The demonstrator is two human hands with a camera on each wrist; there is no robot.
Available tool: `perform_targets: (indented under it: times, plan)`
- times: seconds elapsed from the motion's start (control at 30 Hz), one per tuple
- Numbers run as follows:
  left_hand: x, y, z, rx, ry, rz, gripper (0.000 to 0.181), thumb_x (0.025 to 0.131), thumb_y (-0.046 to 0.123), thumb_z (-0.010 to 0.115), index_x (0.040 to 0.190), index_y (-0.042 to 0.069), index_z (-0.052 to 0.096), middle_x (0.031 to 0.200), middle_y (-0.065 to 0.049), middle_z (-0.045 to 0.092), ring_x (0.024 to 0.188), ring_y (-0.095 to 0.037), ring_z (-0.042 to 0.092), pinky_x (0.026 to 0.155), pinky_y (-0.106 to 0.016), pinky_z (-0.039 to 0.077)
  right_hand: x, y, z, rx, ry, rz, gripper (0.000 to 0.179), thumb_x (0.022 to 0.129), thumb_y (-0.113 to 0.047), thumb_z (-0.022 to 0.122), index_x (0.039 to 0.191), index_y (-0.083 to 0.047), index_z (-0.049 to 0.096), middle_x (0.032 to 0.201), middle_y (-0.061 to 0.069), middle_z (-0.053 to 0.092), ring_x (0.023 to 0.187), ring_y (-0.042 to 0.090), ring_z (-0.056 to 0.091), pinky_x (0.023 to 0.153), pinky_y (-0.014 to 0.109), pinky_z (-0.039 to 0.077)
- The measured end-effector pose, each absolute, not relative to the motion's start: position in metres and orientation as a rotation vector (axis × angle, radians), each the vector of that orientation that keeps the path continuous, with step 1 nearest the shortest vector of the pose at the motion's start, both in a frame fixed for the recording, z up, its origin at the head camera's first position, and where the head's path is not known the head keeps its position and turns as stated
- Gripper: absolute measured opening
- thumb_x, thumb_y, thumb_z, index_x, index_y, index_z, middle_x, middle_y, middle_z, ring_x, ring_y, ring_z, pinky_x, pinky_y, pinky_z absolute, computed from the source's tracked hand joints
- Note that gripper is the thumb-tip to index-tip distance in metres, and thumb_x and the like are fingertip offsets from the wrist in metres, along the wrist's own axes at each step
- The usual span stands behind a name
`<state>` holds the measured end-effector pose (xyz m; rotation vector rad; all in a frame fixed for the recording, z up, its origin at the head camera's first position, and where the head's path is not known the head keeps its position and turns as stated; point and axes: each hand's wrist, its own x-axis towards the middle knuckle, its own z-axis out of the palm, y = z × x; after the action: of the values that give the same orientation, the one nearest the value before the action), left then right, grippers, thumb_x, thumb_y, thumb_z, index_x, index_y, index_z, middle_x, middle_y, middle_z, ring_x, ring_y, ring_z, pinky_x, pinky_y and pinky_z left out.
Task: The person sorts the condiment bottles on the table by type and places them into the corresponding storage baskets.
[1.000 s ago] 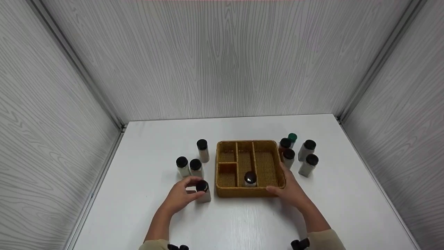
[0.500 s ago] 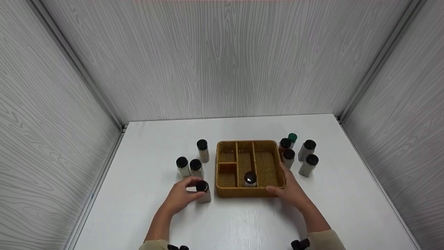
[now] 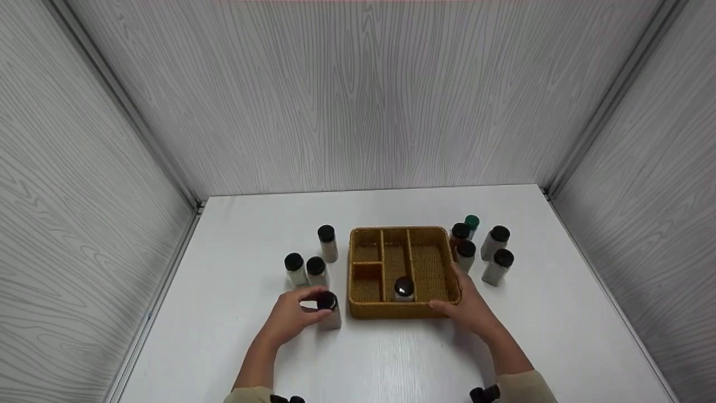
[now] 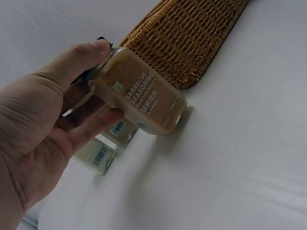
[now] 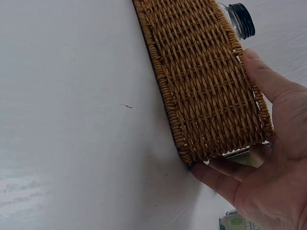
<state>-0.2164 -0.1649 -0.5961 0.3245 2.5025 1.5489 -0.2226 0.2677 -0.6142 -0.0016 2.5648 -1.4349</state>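
My left hand (image 3: 293, 316) pinches the black cap of a square glass seasoning jar (image 4: 144, 93), thumb on one side and fingers on the other. The jar's label reads "Barbecue Seasoning" and its contents are orange-brown. It is upright just left of a brown wicker basket (image 3: 391, 310). My right hand (image 3: 470, 305) grips the basket's near right corner, its thumb on the front rim and its fingers round the right side, as the right wrist view (image 5: 268, 158) also shows. The basket is divided into compartments. One black-capped jar (image 3: 404, 288) stands in the front of the middle compartment.
Two pale jars (image 3: 295, 270) (image 3: 317, 272) stand behind my left hand, with another jar (image 3: 328, 244) farther back. Right of the basket are several more jars (image 3: 497, 267), one with a green cap (image 3: 472, 222). Grey wood-grain panels (image 3: 358, 101) wall the white table (image 3: 268, 218).
My left hand's jar has shifted very slightly toward the table's front. The right hand and the basket stay in place.
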Motion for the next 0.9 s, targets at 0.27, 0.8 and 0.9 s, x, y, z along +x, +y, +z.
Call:
perform_targets:
  times: [0.27,0.8,0.9]
  plan:
    - [-0.216,-0.161,-0.582,0.305,2.487,1.585,0.046,0.091,0.019,0.090,0.134,0.012,0.074,0.133,-0.015,0.076,0.124,-0.038,0.073,0.091,-0.028,0.065,-0.224,0.268,-0.616,-0.009,2.587,-1.418,0.119,0.094,-0.039,0.086,0.176,-0.018,0.003,0.183,0.022,0.007,0.168,0.048,0.013,0.134,0.067,0.019]
    - [-0.221,-0.152,-0.554,0.305,2.531,1.574,0.045,0.091,0.022,0.090,0.133,0.019,0.075,0.130,-0.007,0.077,0.123,-0.031,0.074,0.095,-0.031,0.064,-0.226,0.269,-0.617,-0.048,2.586,-1.450,0.118,0.094,-0.037,0.087,0.176,-0.018,0.004,0.183,0.021,0.009,0.168,0.047,0.015,0.134,0.066,0.019]
    - [-0.223,-0.151,-0.551,0.297,2.538,1.571,0.046,0.090,0.024,0.091,0.133,0.020,0.075,0.131,-0.008,0.077,0.122,-0.029,0.074,0.096,-0.035,0.064,-0.226,0.269,-0.617,-0.050,2.592,-1.448,0.118,0.094,-0.036,0.087,0.176,-0.018,0.005,0.183,0.021,0.010,0.168,0.047,0.015,0.134,0.065,0.019]
